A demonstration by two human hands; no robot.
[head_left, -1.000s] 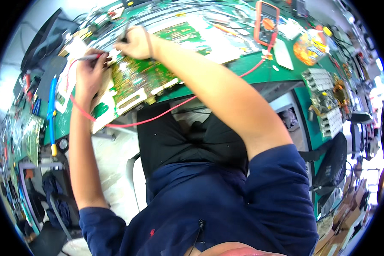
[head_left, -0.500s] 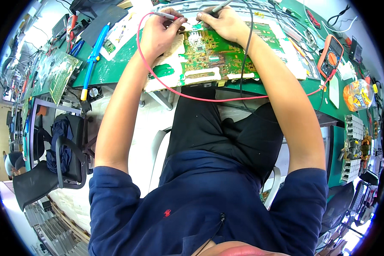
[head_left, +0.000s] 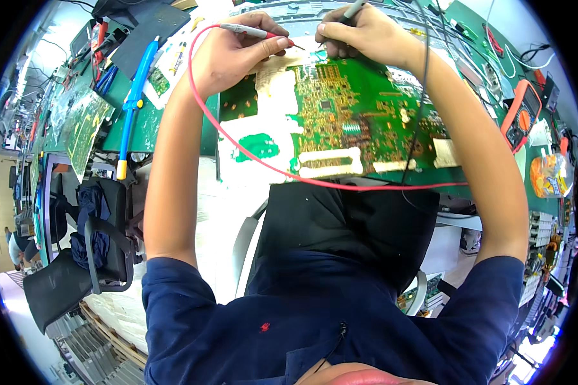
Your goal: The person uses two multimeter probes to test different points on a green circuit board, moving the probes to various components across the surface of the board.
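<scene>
The view shifts, but left hand [head_left: 236,56] stays clamped on red probe [head_left: 244,30], right hand [head_left: 367,37] on grey probe [head_left: 353,9], so probing the board [head_left: 331,119] likely continues.

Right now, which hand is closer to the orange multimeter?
Right. The right hand, holding a test probe, is left of the multimeter, at the far edge of the circuit board; the left hand, with a red-and-grey probe, is farther left.

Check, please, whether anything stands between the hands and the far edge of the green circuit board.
Nothing visible blocks the left hand or right hand there. The red cable crosses the near left side of the circuit board, the black cable its right side; neither lies between.
</scene>
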